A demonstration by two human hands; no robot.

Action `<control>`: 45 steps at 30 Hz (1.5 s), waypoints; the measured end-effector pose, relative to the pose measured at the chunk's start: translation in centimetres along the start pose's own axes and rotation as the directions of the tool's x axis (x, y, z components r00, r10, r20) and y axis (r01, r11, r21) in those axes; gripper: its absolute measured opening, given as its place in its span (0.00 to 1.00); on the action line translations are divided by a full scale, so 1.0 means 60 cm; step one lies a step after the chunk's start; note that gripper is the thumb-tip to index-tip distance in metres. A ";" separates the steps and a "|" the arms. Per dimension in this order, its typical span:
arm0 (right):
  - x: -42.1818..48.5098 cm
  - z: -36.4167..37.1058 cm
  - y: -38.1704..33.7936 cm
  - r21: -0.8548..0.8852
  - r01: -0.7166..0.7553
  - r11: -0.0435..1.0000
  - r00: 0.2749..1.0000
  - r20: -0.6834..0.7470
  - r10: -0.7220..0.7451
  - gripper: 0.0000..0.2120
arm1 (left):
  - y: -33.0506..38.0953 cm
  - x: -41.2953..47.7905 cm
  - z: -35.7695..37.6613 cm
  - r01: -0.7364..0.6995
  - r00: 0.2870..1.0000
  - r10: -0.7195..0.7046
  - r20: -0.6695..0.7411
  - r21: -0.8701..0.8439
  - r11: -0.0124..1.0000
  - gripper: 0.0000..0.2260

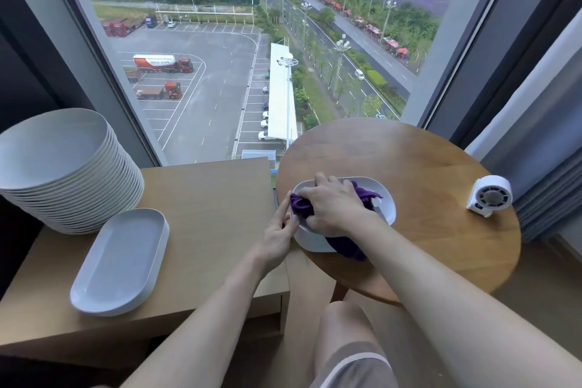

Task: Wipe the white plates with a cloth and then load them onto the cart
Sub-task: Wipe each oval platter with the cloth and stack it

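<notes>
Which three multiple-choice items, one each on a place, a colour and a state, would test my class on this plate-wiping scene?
1. Where does the small white fan stand?
A. on a chair
B. on the round wooden table
C. on the floor

2. What colour is the cloth?
A. purple
B. green
C. yellow

3. What is the right hand doing?
A. hanging idle
B. lifting the fan
C. gripping the cloth on the oval plate

Answers:
1 B, the fan sits near the table's right edge.
2 A, purple folds show on both sides of the hand.
3 C, its fingers curl over the cloth inside the plate.
</notes>
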State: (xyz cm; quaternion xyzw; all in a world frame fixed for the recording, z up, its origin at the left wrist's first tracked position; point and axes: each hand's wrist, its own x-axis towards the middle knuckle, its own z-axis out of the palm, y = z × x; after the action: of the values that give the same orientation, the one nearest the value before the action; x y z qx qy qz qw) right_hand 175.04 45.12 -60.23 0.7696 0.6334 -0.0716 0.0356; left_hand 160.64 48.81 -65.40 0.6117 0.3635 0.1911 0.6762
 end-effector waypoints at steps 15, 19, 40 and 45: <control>-0.078 -0.058 0.122 0.120 -0.189 0.975 0.921 0.366 0.134 0.10 | -0.031 0.041 -0.015 0.011 0.998 -0.004 -0.056 0.140 0.990 0.28; -0.077 -0.073 0.170 0.137 -0.330 0.934 0.892 0.369 0.261 0.07 | -0.035 0.045 -0.011 0.015 0.996 -0.004 -0.093 0.119 0.993 0.29; -0.015 -0.007 -0.007 -0.108 -0.137 0.985 0.990 0.027 0.141 0.22 | -0.019 0.031 -0.009 0.091 0.996 -0.087 -0.028 0.208 0.974 0.27; -0.062 -0.001 0.023 -0.012 -0.131 0.991 0.989 0.067 0.132 0.17 | -0.019 0.029 -0.002 0.074 0.996 -0.064 -0.056 0.199 0.977 0.27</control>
State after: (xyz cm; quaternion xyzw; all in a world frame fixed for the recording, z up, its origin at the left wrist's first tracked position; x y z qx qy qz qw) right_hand 175.72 41.26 -59.63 0.8068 0.5800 -0.0924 0.0647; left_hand 161.50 49.91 -66.98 0.6588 0.4187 0.1448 0.6081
